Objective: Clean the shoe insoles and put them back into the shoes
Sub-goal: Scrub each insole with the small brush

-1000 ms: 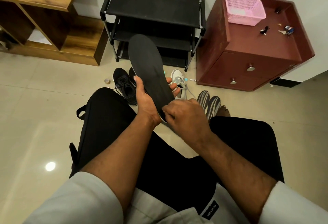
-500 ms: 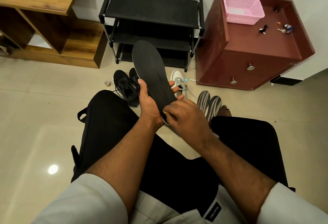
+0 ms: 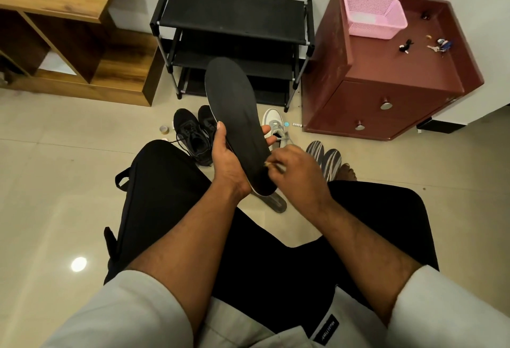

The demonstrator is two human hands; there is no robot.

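A long black insole [image 3: 234, 115] with a pale edge is held up over my lap, toe end pointing away. My left hand [image 3: 225, 160] grips it round the middle, thumb on the left edge and fingertips showing on the right edge. My right hand [image 3: 296, 171] is at the heel's right side, fingers curled and pinching a thin pale tool [image 3: 276, 166] whose tip touches the insole. A grey insole [image 3: 277, 203] lies on the floor under the heel. A pair of black shoes [image 3: 193, 135] and a white shoe [image 3: 271, 122] stand on the floor beyond.
A black shoe rack [image 3: 234, 16] stands against the wall, with a wooden shelf unit [image 3: 69, 44] to its left and a maroon cabinet [image 3: 386, 93] to its right carrying a pink basket [image 3: 372, 15] and keys. Striped slippers [image 3: 324, 154] lie by my right knee. Small tape roll [image 3: 164, 128] on the tiles.
My right hand has slid rightwards off the insole's heel, so the heel and the grey insole on the floor show. The held insole stays in my left hand, barely shifted.
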